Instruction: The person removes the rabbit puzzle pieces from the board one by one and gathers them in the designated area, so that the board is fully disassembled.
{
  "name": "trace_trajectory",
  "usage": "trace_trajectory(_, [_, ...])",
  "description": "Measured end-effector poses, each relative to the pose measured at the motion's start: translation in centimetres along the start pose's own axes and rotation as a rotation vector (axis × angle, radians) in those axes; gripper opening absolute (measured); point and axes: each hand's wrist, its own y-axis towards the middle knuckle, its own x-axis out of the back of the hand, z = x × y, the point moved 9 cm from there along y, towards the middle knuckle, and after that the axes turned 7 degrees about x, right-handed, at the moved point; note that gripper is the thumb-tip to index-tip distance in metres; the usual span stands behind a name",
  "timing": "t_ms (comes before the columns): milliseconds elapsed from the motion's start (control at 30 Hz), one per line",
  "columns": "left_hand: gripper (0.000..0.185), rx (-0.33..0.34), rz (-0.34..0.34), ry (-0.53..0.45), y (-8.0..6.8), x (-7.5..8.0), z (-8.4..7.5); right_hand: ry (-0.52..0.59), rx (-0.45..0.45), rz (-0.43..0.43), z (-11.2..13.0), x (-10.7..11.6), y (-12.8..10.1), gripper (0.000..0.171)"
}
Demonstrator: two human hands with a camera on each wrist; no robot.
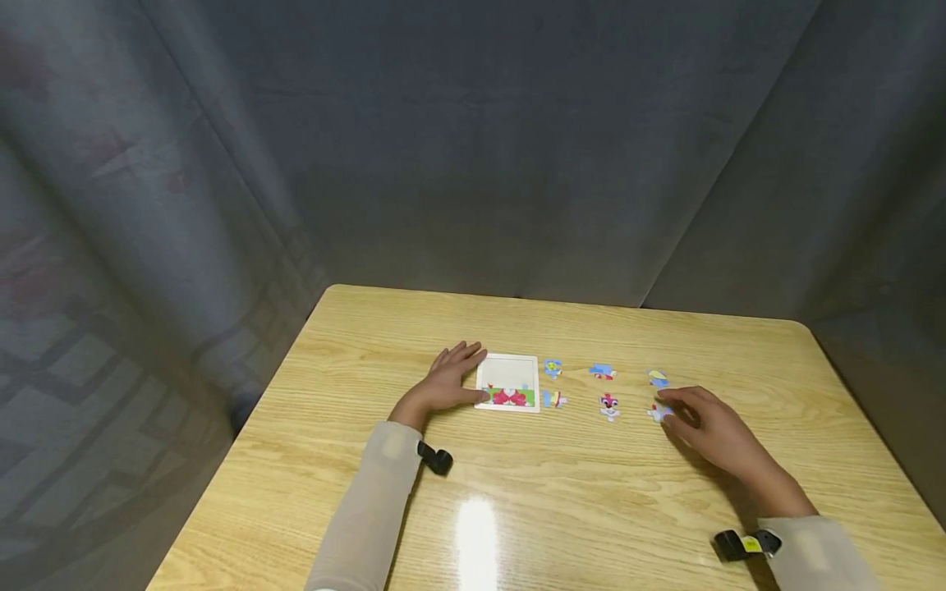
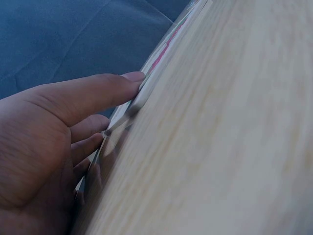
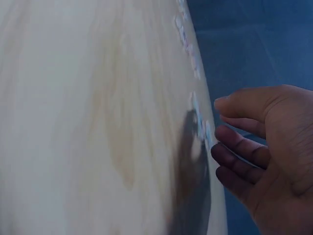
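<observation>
A square white puzzle tray [image 1: 508,369] lies on the table, with red and green pieces [image 1: 510,397] filling its lower strip. My left hand [image 1: 446,384] rests at the tray's left side with its fingers spread. In the left wrist view the left thumb [image 2: 110,90] presses on the tray's rim. My right hand [image 1: 713,427] hovers by a blue and white puzzle piece [image 1: 658,413] at the right. Its thumb and fingers [image 3: 239,139] are apart and loosely bent, with nothing seen between them in the right wrist view. Just behind lies a blue and yellow piece [image 1: 657,377].
Between tray and right hand lie several loose pieces: a red-faced one [image 1: 609,406], a blue and red one [image 1: 603,371], a blue and yellow one [image 1: 554,399] and a blue flowered one [image 1: 552,367]. A grey curtain [image 1: 473,164] hangs behind the wooden table [image 1: 576,501].
</observation>
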Motion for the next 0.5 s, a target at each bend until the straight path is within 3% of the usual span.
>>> trace_trajectory(500, [0.069,0.001,-0.013,0.041,0.1,-0.1,0.3,0.258,0.045,-0.006,5.2,-3.6,5.5,0.04])
